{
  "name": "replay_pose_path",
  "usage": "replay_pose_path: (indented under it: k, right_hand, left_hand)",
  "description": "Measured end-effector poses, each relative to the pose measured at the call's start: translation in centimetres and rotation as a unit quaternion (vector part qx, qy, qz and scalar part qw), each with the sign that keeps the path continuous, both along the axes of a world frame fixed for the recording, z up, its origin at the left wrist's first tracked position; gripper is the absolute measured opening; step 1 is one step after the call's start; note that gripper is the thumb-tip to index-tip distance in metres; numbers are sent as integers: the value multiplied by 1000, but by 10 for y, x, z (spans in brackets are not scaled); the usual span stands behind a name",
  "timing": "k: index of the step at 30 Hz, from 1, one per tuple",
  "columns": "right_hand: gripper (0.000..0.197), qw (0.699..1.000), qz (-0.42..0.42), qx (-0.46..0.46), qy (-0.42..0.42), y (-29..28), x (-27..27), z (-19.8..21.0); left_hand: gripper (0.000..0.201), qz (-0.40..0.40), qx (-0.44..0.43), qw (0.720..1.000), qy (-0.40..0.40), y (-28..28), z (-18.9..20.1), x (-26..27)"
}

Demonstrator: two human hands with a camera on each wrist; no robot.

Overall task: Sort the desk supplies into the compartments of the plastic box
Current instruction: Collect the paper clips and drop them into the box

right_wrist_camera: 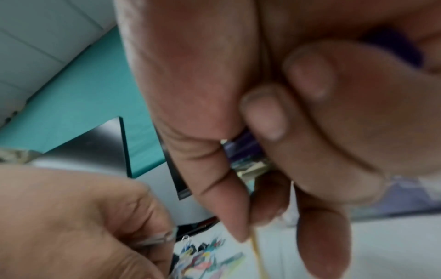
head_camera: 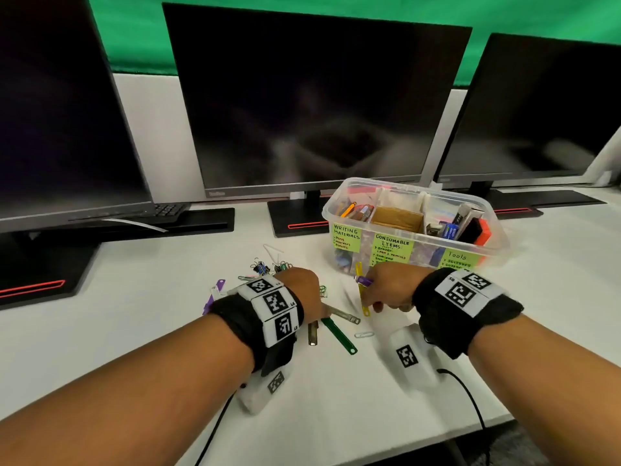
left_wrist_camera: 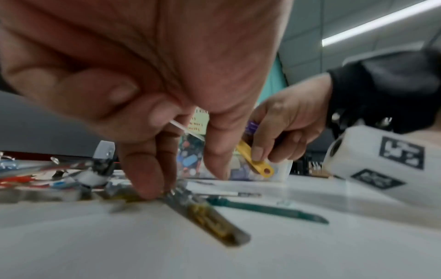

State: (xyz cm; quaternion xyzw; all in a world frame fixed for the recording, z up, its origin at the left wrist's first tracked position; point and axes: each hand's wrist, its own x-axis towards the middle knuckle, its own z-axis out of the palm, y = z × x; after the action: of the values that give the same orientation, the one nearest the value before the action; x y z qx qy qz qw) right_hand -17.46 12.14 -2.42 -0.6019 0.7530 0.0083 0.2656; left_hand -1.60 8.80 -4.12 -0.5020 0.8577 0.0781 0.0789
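R hand (head_camera: 386, 289), yellow strip (head_camera: 362, 290)

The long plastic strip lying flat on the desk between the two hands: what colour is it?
Green. The strip shows best in the head view.

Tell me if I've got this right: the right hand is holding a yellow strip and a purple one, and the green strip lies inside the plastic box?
Not quite. The green strip lies on the desk between the hands, outside the plastic box, as the head view shows. The right hand does hold the yellow strip and purple one.
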Motion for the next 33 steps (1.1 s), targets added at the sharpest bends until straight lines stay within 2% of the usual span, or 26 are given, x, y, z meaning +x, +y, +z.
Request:
replay_pose_path:
  k: [2,5,8,13,15,18,20,24,28,33]
  right_hand:
    - [13,997,34,12,65,0,9,-4]
    - [8,987,78,18,139,-3,20,-5]
    - [6,984,89,9,152,-9,26,-4]
    - [31,986,92,-6,141,-16,31,-8]
    - [34,986,95,-4,140,-17,33,-9]
    - [37,986,97,-2,134,-18,35,-10]
    - [40,988,95,-8,125,-20,36,-13]
    - [40,984,102,-23,142,-21,40,-17]
    - [38,983,106,-18,147,-21,44,-16]
    - [35,985,96,-19,143,-18,47,-14]
  left_hand:
    - [29,-24,-16,999,-17,0,-3,-5]
    - [32,-34,-19,998,-39,0,-3,-7]
    - [19,-56,-24,996,-61,0,0,-6]
    - [34,-9,16,998,-60,-1,0,-4]
    - [30,6,34,998,-46,-2,0,-2]
    - [12,14,68,998,4,-5,4,6]
    - [19,12,85,995,40,-8,9,14]
    - [13,22,109,989,103,-10,18,29]
    - [26,30,116,983,136,-10,25,44]
    - [27,71,136,963,222,-11,25,60]
